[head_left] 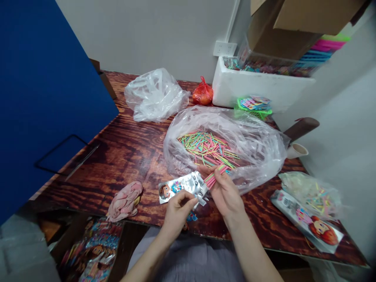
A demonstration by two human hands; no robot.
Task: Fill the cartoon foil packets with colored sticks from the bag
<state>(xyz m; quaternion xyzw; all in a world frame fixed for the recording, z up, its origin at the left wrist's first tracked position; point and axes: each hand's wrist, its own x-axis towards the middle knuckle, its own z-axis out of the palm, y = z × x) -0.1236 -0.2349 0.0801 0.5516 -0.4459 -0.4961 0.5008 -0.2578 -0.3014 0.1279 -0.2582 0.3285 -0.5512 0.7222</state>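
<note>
The left hand point(176, 208) pinched the edge of a flat silver packet point(179, 186) printed with a cartoon figure, at the front of the dark wood-grained bench point(132, 150). Beside it, the right hand point(225, 194) grasped a bundle of thin pink, green and yellow sticks point(210, 181). Beyond lay a clear plastic bag point(260, 150) of loose multicoloured sticks point(202, 145), then a white foam box point(258, 85).

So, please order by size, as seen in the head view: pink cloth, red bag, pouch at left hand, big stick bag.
1. Big stick bag
2. Pouch and pink cloth: too alike to rank
3. Red bag
</note>
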